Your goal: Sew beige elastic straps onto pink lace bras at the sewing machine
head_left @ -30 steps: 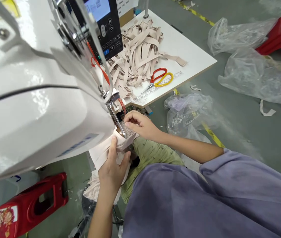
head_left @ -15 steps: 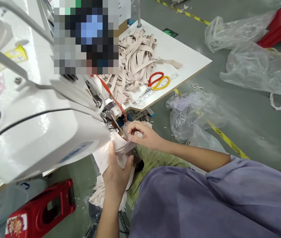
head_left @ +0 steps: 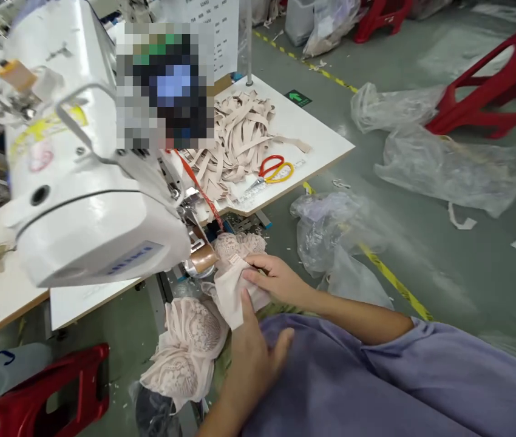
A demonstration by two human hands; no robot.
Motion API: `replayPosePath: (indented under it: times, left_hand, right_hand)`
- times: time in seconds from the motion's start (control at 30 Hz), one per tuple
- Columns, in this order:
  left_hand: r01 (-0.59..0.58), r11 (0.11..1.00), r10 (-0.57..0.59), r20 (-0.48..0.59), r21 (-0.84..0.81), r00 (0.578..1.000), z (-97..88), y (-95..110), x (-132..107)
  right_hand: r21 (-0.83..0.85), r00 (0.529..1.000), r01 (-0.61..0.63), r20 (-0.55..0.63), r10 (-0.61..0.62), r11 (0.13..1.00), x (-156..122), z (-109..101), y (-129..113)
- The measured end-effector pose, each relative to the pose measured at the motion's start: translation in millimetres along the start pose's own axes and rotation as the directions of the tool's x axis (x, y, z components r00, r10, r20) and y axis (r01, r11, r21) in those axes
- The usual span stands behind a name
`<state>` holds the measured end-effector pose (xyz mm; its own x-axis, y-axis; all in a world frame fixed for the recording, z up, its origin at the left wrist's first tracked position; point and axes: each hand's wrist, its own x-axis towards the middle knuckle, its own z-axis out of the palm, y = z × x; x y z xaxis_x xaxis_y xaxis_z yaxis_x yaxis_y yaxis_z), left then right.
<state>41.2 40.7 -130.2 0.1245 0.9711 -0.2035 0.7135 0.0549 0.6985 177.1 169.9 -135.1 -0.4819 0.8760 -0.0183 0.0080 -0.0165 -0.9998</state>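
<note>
- Two bare hands meet at one pale pink garment of smooth, soft cloth [head_left: 228,294], which lies under their fingers, before the person's loose purple shirt [head_left: 331,370].
- The right hand [head_left: 285,282] grasps this garment, pinching its edge between thumb and bent fingers.
- The left hand [head_left: 255,358] lays its straight index finger upon the same cloth, while its thumb stands apart; its other fingers are hidden, so I cannot tell whether it grips.
- At eleven o'clock from the hands, a rounded piece of pale pink lace [head_left: 242,244], slightly wrinkled, adjoins the smooth cloth.
- At eight o'clock rest two puffy, cup-shaped forms of pale pink lace [head_left: 194,331]; whether they are joined to the garment, I cannot tell.
- At ten o'clock, the glossy white sewing machine head [head_left: 103,237] has rounded corners; its shiny, copper-coloured curved part [head_left: 203,258] is just beside the garment.
- At twelve o'clock, a flat white board [head_left: 326,145] carries a tangled heap of flat beige fabric strips [head_left: 235,133] and metal scissors with one red and one yellow looped handle [head_left: 262,179], lying across a transparent ruler [head_left: 245,194].
- At two o'clock, a crumpled, transparent plastic bag [head_left: 331,221] lies on the grey-green floor [head_left: 422,243].
</note>
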Motion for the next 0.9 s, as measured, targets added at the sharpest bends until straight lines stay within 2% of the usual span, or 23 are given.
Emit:
replayPosePath:
  times: [0.07, 0.13, 0.23, 0.3, 0.33, 0.4, 0.47, 0.53, 0.57, 0.67, 0.7, 0.73, 0.83, 0.87, 0.9]
  left_hand:
    - [0.02, 0.984, -0.004, 0.094, -0.176, 0.996, -7.8, 0.1, -4.1]
    - [0.021, 0.97, 0.001, 0.089, -0.244, 0.996, -22.2, -3.1, -4.1]
    - [-0.061, 0.99, 0.043, -0.144, -0.124, 0.989, -44.7, -8.6, 1.0]
    - [-0.134, 0.991, 0.12, -0.292, -0.03, 0.949, -56.3, -8.8, 7.9]
    - [-0.187, 0.982, 0.178, -0.329, 0.005, 0.927, -61.1, -7.3, 12.6]
    - [-0.304, 0.952, 0.304, -0.294, 0.047, 0.906, -68.9, -2.0, 24.3]
    - [-0.392, 0.918, 0.397, -0.157, 0.064, 0.904, -75.1, 4.2, 37.2]
    - [-0.43, 0.898, 0.434, -0.021, 0.098, 0.901, -79.7, 7.5, 48.4]
    - [-0.437, 0.892, 0.439, 0.01, 0.12, 0.899, -81.2, 7.2, 52.3]
    - [-0.47, 0.866, 0.481, -0.027, 0.173, 0.876, -81.6, -1.0, 55.8]
    - [-0.503, 0.838, 0.525, -0.064, 0.21, 0.849, -80.5, -5.2, 54.3]
    - [-0.543, 0.792, 0.587, -0.105, 0.277, 0.803, -79.1, -9.4, 51.9]
    - [-0.594, 0.565, 0.789, -0.163, 0.573, 0.593, -74.2, -18.2, 41.9]
    - [-0.578, 0.501, 0.828, -0.16, 0.644, 0.538, -72.9, -19.4, 38.5]
    - [-0.566, 0.459, 0.85, -0.154, 0.685, 0.503, -71.8, -19.9, 35.5]
  right_hand:
    - [0.041, 0.999, -0.05, -0.004, 0.05, 0.998, -6.0, -9.4, -3.9]
    - [0.056, 0.996, -0.09, 0.014, 0.089, 0.994, -9.0, -16.7, -6.8]
    - [0.02, 0.996, -0.083, 0.035, 0.083, 0.996, -10.8, -22.3, -8.5]
    - [-0.031, 0.996, -0.068, 0.054, 0.07, 0.997, -11.2, -23.2, -9.0]
    - [-0.062, 0.996, -0.055, 0.07, 0.06, 0.997, -11.4, -23.1, -9.5]
    - [-0.132, 0.993, -0.005, 0.118, 0.02, 0.991, -11.7, -22.4, -11.4]
    - [-0.193, 0.983, 0.081, 0.176, -0.046, 0.978, -12.2, -22.0, -14.5]
    - [-0.251, 0.966, 0.175, 0.232, -0.117, 0.952, -13.2, -22.2, -17.8]
    - [-0.288, 0.955, 0.222, 0.257, -0.148, 0.932, -13.8, -22.6, -19.2]
    - [-0.439, 0.914, 0.376, 0.321, -0.249, 0.816, -15.3, -24.6, -20.7]
    - [-0.492, 0.891, 0.442, 0.334, -0.306, 0.75, -15.6, -25.3, -20.1]
    - [-0.536, 0.86, 0.509, 0.349, -0.373, 0.673, -15.9, -25.9, -19.1]
    - [-0.6, 0.738, 0.655, 0.375, -0.561, 0.459, -16.7, -26.6, -13.7]
    - [-0.607, 0.707, 0.677, 0.379, -0.597, 0.416, -17.0, -26.2, -11.5]
    - [-0.607, 0.683, 0.693, 0.381, -0.624, 0.388, -17.5, -25.5, -9.2]
